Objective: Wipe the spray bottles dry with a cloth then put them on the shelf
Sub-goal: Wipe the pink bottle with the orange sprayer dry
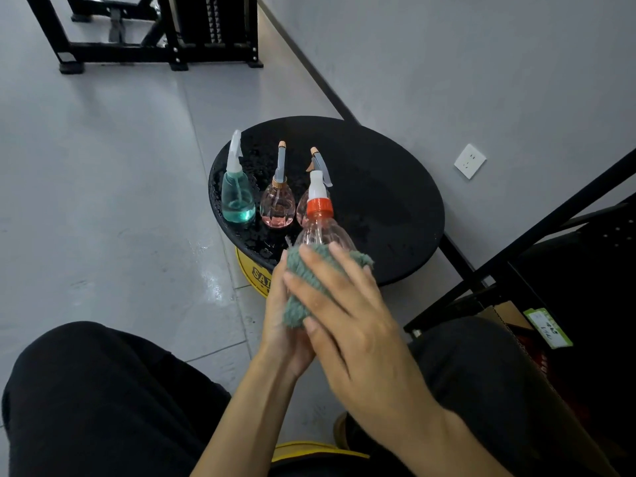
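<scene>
A clear spray bottle (321,228) with an orange collar and white nozzle is held tilted above the near edge of the round black table (389,208). A grey-green cloth (303,280) wraps its lower body. My left hand (285,325) grips the bottle's base from below. My right hand (347,304) presses the cloth against the bottle with fingers curled over it. On the table stand a teal bottle (237,197), a pink bottle (278,204) and a second pink bottle (304,208), partly hidden behind the held one.
A black metal shelf frame (537,242) rises at the right, with a cardboard box (506,315) and a green label low down. A yellow stool base (254,273) shows under the table. Black gym equipment (155,32) stands on the grey floor at the far left. My knees fill the bottom.
</scene>
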`<action>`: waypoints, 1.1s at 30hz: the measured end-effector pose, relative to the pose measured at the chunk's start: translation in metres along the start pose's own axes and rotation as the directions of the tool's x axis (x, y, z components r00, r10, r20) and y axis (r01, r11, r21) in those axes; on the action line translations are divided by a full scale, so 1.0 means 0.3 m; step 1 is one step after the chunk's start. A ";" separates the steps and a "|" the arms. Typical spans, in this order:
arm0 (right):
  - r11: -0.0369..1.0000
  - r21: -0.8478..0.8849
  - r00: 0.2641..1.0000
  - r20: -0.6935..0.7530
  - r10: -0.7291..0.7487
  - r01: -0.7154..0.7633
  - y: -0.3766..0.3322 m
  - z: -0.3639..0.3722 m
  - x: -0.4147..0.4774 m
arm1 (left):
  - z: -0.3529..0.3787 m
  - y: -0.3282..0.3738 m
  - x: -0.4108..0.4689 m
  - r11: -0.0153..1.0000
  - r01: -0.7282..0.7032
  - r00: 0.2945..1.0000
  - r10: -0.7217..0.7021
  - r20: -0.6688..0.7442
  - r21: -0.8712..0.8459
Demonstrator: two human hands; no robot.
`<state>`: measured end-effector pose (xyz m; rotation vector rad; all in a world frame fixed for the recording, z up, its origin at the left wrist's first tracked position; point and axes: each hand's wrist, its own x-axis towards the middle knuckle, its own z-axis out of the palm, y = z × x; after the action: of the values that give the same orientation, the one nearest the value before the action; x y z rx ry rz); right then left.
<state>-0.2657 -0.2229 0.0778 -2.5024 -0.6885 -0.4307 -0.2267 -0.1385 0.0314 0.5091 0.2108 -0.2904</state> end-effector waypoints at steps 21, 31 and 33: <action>0.825 0.513 0.950 -0.055 0.307 -0.237 0.175 0.044 -0.028 | -0.094 0.000 0.150 0.953 0.016 0.997 -0.037 0.065 0.303; 0.707 0.611 0.852 -0.099 0.513 -0.355 0.458 -0.027 0.030 | -0.161 -0.037 0.458 0.810 0.085 0.980 -0.172 0.095 0.580; 0.698 0.609 0.836 -0.102 0.539 -0.376 0.517 -0.027 0.040 | -0.175 -0.051 0.531 0.760 0.075 0.981 -0.173 0.089 0.645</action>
<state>-0.1724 -0.3381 0.0297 -1.8852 -0.0273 -0.3099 -0.0888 -0.1596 -0.0631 1.1580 -0.0073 -0.5359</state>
